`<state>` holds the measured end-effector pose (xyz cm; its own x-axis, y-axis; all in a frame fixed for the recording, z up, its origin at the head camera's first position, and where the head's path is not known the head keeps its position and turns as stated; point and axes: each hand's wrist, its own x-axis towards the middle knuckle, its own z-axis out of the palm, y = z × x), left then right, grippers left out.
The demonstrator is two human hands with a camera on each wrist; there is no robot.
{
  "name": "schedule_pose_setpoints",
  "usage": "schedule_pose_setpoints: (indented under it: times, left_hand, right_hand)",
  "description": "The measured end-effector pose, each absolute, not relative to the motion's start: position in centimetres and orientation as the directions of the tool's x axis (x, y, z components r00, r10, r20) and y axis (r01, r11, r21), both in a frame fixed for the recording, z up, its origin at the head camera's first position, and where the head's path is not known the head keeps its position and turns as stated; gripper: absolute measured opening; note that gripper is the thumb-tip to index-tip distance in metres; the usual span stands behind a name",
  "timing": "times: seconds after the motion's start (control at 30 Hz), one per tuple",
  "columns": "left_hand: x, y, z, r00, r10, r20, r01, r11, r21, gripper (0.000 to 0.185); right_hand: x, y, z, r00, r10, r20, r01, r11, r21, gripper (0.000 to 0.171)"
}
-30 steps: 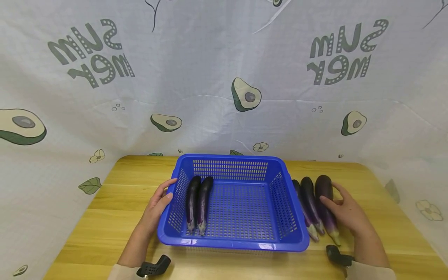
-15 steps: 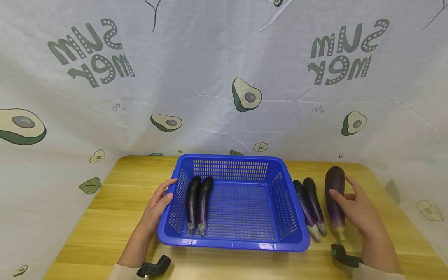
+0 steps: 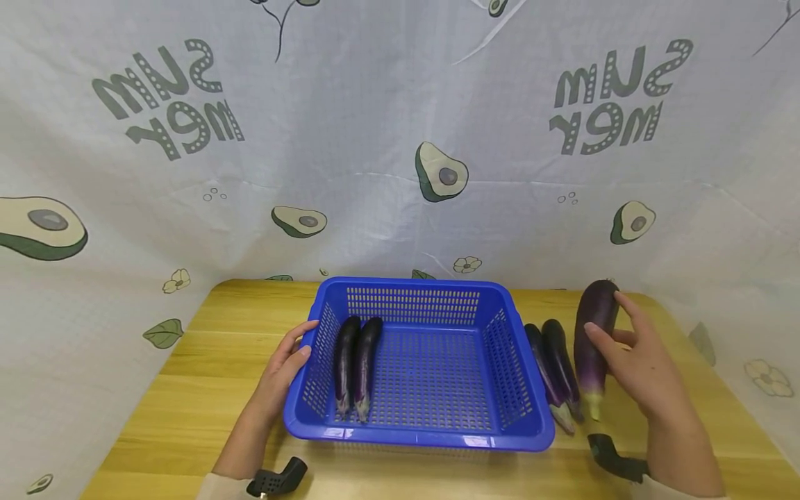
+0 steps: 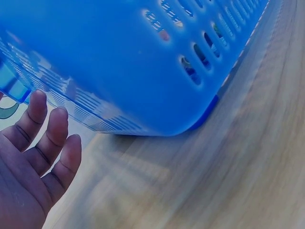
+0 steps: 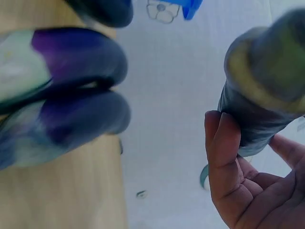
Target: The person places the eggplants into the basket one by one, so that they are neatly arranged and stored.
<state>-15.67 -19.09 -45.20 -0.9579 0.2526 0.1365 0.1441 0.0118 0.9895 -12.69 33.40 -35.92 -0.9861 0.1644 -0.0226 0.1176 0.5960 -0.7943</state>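
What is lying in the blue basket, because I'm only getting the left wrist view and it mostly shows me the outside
Observer: In the head view, two eggplants lie side by side in the basket, near its left wall.
Operator: Okay, and what's happening over on the other side, past the basket?
Observer: The right hand holds a thicker eggplant, to the right of the basket.

Grey mirror-reversed lettering [image 3: 609, 69], "sum" over "mer", twice across the white avocado-print cloth [image 3: 350, 104].
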Motion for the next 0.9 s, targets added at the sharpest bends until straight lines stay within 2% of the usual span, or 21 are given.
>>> schedule_pose_setpoints:
  times: [0.23,0.6,0.73,0.9]
  left_hand:
    - [-15.6,-19.2,-45.3,-0.957,0.253,0.143,0.151,0.014,0.988,0.047]
    - [-15.7,-19.2,-45.4,-0.955,0.256,0.147,0.155,0.015,0.988,0.047]
    - [-15.7,-19.2,-45.3,-0.954,0.261,0.146,0.155,0.014,0.988,0.047]
    - [-15.8,-19.1,-45.3,-0.954,0.262,0.148,0.155,0.007,0.988,0.047]
  right_hand:
    - [-13.1,31.5,-34.3,-0.991,0.135,-0.002,0.090,0.649,-0.755,0.084]
    - [-14.0,27.6,-31.5,-0.997,0.073,0.026,0.028,0.661,-0.750,0.078]
    - [-14.3,25.9,-30.6,-0.999,0.051,0.020,0.021,0.692,-0.722,0.077]
    - [-15.1,23.6,-29.9,-1.000,-0.008,-0.016,0.007,0.659,-0.752,0.077]
